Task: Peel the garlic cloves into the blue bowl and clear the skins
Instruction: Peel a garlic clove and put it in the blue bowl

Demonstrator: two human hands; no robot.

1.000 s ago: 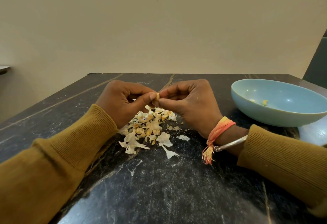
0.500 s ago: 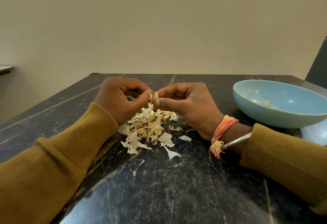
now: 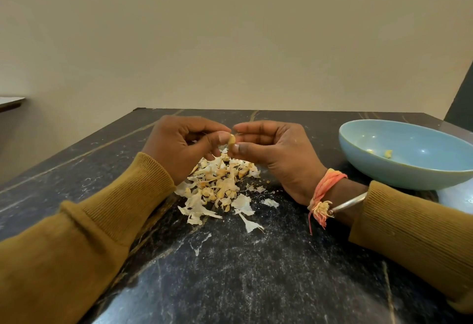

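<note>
A small yellowish garlic clove (image 3: 232,140) is pinched between the fingertips of both hands, just above a heap of garlic skins and cloves (image 3: 220,183) on the dark table. My left hand (image 3: 183,147) holds the clove from the left with thumb and curled fingers. From the right, my right hand (image 3: 273,149) pinches it with thumb and forefinger. The blue bowl (image 3: 399,172) stands to the right of my right hand, with two small peeled pieces (image 3: 387,154) inside.
The dark marble table (image 3: 230,272) ends at a beige wall behind. Loose white skin flakes (image 3: 249,224) lie in front of the heap. A pale plate edge (image 3: 458,198) shows under the bowl at the right. My right wrist wears an orange thread and a metal bangle.
Both hands have lifted slightly and turned the clove between the fingertips; my right fingers have opened out a little. The heap and the bowl have not moved.
</note>
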